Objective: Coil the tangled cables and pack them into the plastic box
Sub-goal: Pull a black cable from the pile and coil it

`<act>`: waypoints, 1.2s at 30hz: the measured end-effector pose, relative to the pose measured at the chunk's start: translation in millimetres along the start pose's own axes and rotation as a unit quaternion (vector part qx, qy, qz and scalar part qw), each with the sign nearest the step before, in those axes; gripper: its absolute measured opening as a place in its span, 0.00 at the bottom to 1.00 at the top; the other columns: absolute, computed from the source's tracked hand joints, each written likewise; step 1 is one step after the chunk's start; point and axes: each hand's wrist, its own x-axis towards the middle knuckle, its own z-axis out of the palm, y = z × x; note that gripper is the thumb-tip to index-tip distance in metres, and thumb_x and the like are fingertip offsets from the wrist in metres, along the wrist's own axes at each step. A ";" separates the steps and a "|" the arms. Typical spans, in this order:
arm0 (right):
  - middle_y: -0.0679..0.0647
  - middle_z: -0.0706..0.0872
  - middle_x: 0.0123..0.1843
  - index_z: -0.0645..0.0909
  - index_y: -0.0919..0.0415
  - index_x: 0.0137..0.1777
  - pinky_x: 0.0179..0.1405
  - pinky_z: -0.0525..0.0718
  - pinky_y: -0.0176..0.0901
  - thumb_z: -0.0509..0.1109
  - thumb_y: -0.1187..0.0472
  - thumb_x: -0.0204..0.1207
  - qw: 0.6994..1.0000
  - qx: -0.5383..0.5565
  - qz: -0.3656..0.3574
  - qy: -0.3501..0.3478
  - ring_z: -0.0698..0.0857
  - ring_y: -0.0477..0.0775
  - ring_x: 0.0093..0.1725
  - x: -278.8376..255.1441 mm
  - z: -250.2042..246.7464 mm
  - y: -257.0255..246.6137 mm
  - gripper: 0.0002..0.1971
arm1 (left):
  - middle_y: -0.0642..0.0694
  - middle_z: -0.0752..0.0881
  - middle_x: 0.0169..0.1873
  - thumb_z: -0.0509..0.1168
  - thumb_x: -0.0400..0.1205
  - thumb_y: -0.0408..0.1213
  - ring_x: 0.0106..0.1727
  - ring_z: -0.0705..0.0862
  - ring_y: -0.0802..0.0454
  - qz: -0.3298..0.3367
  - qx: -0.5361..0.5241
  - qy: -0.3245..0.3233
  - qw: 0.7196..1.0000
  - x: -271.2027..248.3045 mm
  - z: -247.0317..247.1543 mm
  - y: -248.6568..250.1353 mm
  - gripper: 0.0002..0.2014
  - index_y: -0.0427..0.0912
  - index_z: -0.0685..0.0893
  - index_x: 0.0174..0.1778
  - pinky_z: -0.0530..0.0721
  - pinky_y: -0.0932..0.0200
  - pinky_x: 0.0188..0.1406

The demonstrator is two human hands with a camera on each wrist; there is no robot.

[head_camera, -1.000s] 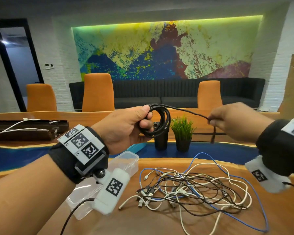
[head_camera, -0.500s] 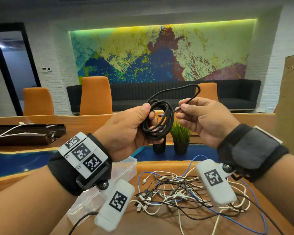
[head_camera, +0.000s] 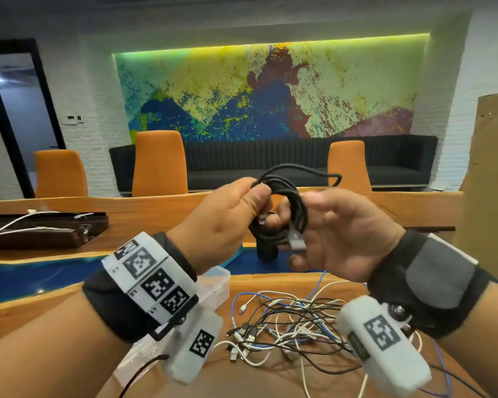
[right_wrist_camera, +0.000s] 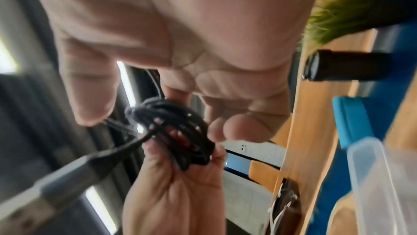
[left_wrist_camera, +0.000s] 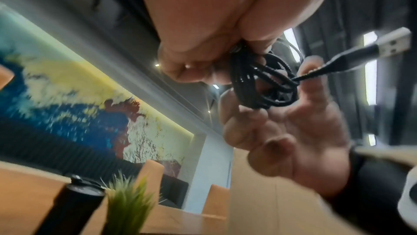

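Wide wooden table (head_camera: 270, 377) in a meeting room, orange chairs and a bright painted wall behind. On the table, low and left behind the left wrist, a clear plastic box (head_camera: 217, 282), open, nothing visible inside from here. Just right of it, a loose tangle of white, black and blue cables (head_camera: 288, 328) spread flat, not yet sorted. Above the table, raised at chest height: left hand (head_camera: 222, 225), fingers and thumb curled tight round a small black coil (head_camera: 285, 214) of braided cable. Right hand (head_camera: 345, 234) now close against the coil, fingers loosely bent, tucking the tail through or round the loops; hard to tell whether pinching the cable or only guiding it. A second ago, held well out to the right, drawing the tail taut; now only a short loop of slack above the coil and the grey plug (head_camera: 296, 239) dangling at its lower side. Likely meaning: first cable almost wound, end being secured, then down into the box; the whole tangle left to do.
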 end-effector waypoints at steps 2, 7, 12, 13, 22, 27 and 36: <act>0.52 0.84 0.49 0.84 0.52 0.41 0.35 0.78 0.42 0.77 0.51 0.69 0.994 -0.100 0.010 0.048 0.80 0.50 0.47 -0.7 5.0 1.9 0.07 | 0.43 0.84 0.36 0.52 0.85 0.49 0.37 0.79 0.47 0.017 0.066 -0.013 0.998 0.0 3.4 -1.0 0.18 0.39 0.79 0.43 0.79 0.45 0.41; 0.61 0.87 0.43 0.80 0.62 0.54 0.22 0.83 0.36 0.68 0.72 0.80 0.963 -0.232 -0.008 0.139 0.88 0.53 0.35 2.9 1.2 3.8 0.07 | 0.57 0.77 0.29 0.52 0.86 0.50 0.30 0.74 0.61 0.017 0.136 0.009 0.991 1.6 7.0 -3.4 0.15 0.50 0.76 0.37 0.71 0.63 0.31; 0.55 0.79 0.27 0.86 0.59 0.55 0.16 0.66 0.32 0.63 0.65 0.85 0.912 -0.362 -0.063 0.184 0.69 0.44 0.20 -17.0 -14.1 -2.0 0.09 | 0.51 0.78 0.29 0.52 0.91 0.40 0.32 0.75 0.58 -0.078 0.023 0.072 0.994 8.9 -13.9 -7.7 0.17 0.40 0.78 0.39 0.75 0.64 0.37; 0.51 0.74 0.24 0.87 0.60 0.51 0.17 0.63 0.31 0.63 0.63 0.84 0.902 -0.370 -0.085 0.205 0.66 0.43 0.20 -24.4 -23.0 -6.4 0.10 | 0.51 0.77 0.27 0.51 0.91 0.40 0.33 0.75 0.56 -0.102 -0.009 0.081 0.991 9.5 -21.6 -8.5 0.17 0.41 0.77 0.40 0.75 0.64 0.39; 0.52 0.72 0.20 0.90 0.54 0.41 0.18 0.64 0.36 0.72 0.40 0.73 0.808 -0.522 -0.140 0.234 0.66 0.46 0.21 -77.1 -76.0 -52.8 0.17 | 0.51 0.75 0.30 0.52 0.91 0.41 0.33 0.73 0.59 -0.119 -0.020 -0.130 0.984 -6.5 -40.5 -6.4 0.16 0.41 0.78 0.42 0.75 0.68 0.38; 0.67 0.78 0.25 0.91 0.46 0.44 0.17 0.68 0.51 0.73 0.39 0.71 0.776 -0.580 -0.113 0.220 0.69 0.68 0.23 -84.9 -84.4 -64.8 0.13 | 0.51 0.77 0.31 0.55 0.84 0.46 0.37 0.74 0.55 -0.155 -0.059 -0.203 0.965 -17.8 -42.2 -5.9 0.14 0.45 0.81 0.41 0.76 0.66 0.41; 0.53 0.75 0.21 0.91 0.52 0.42 0.16 0.65 0.33 0.69 0.54 0.72 0.813 -0.524 -0.116 0.227 0.68 0.47 0.21 -78.8 -78.7 -62.2 0.09 | 0.50 0.74 0.31 0.59 0.89 0.37 0.31 0.74 0.60 -0.195 -0.046 -0.266 0.943 -20.4 -29.5 8.5 0.11 0.40 0.76 0.40 0.76 0.70 0.34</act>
